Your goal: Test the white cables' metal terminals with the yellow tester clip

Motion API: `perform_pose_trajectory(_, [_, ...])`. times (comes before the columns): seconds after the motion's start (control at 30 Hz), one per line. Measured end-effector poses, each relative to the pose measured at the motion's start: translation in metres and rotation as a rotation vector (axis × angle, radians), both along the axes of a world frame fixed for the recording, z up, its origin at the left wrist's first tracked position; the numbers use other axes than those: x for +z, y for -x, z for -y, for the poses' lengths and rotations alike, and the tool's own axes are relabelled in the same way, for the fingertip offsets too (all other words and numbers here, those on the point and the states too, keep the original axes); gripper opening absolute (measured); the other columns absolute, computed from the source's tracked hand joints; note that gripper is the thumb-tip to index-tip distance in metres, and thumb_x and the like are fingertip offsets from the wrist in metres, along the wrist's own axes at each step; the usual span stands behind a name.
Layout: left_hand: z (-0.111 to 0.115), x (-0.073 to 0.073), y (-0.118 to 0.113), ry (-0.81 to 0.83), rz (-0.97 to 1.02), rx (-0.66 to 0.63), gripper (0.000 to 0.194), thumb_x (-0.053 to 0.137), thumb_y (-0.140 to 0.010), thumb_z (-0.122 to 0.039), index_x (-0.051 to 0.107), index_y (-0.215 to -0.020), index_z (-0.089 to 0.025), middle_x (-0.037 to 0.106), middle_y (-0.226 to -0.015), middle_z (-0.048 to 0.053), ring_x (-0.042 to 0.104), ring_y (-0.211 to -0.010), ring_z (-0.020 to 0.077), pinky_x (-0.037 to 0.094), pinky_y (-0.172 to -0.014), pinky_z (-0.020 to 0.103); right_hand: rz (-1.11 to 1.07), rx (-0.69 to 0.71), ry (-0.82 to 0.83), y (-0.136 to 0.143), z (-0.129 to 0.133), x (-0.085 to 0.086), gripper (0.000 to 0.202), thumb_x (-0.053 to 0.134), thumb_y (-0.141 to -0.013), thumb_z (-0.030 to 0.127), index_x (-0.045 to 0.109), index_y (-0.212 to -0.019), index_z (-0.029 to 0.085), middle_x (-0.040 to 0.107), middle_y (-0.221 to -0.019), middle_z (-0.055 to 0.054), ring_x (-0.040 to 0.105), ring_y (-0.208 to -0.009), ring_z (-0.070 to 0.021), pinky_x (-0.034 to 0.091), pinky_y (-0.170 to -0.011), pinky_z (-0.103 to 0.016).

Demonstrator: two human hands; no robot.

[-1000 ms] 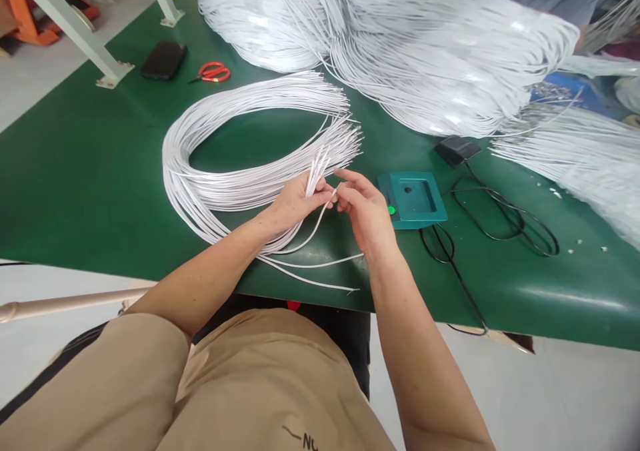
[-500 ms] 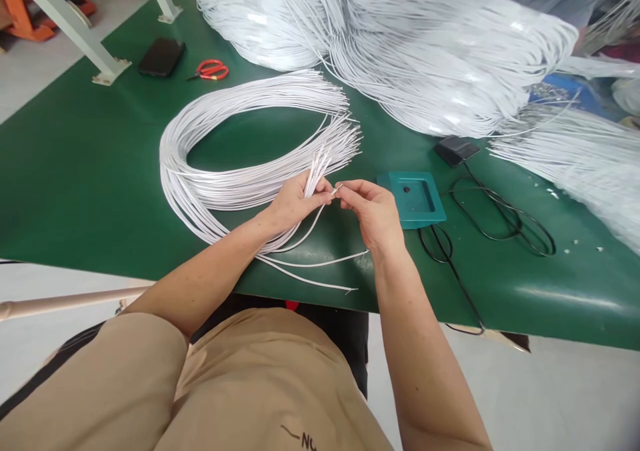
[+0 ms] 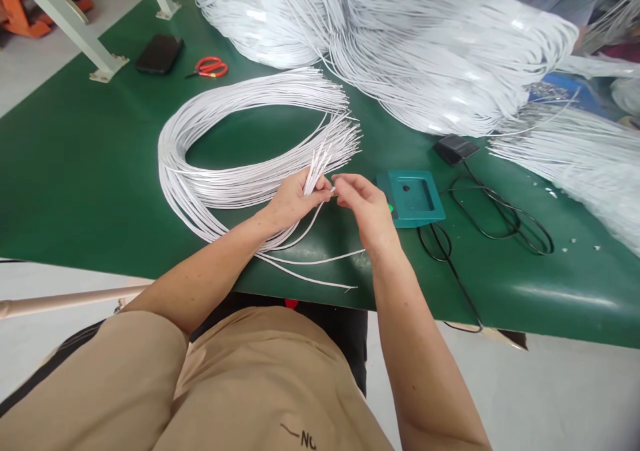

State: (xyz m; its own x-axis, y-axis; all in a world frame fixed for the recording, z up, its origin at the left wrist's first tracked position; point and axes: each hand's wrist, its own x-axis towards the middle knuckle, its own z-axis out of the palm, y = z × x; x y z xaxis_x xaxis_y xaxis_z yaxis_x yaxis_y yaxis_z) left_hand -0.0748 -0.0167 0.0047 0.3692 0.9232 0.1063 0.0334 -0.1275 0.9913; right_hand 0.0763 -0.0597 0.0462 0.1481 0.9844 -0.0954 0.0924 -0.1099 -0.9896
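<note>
My left hand (image 3: 296, 200) is closed around several white cables (image 3: 315, 168), their ends sticking up above the fingers. One cable end pokes out at its thumb and index finger. Close beside that end, the fingertips of my right hand (image 3: 367, 208) are pinched together; what they grip is too small to make out. Under and behind my left hand, a large looped bundle of white cables (image 3: 173, 141) lies on the green table, its cut ends pointing right. Two loose cables (image 3: 320, 282) stretch toward the table's front edge.
A teal device (image 3: 435, 204) with black cords sits right of my right hand. Red-handled scissors (image 3: 212, 67) and a black object (image 3: 160, 54) lie at the back left. Large white cable heaps (image 3: 425, 58) fill the back; a black pedal-like object (image 3: 456, 149) lies before them.
My right hand has shifted slightly left, and its fingers have changed position near the cable end. A green light now shows on the teal device. My left hand has barely moved.
</note>
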Motion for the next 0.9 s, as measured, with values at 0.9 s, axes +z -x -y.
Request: perform_pose_trajectory(0.9, [-0.014,-0.021,0.0,0.311,0.047,-0.032,0.046,0.074,-0.07,-0.022,0.067,-0.115,-0.015,0.064,-0.08,0.001,0.069,-0.076,0.0157,0.054,-0.082,0.033,1.401,0.385,-0.293,-0.046,-0.032,-0.015,0.021,0.049,-0.078,0.004,0.065,-0.08,0.018,0.07,-0.08,-0.008,0.055,-0.081,-0.0238,0.038,-0.081,-0.036])
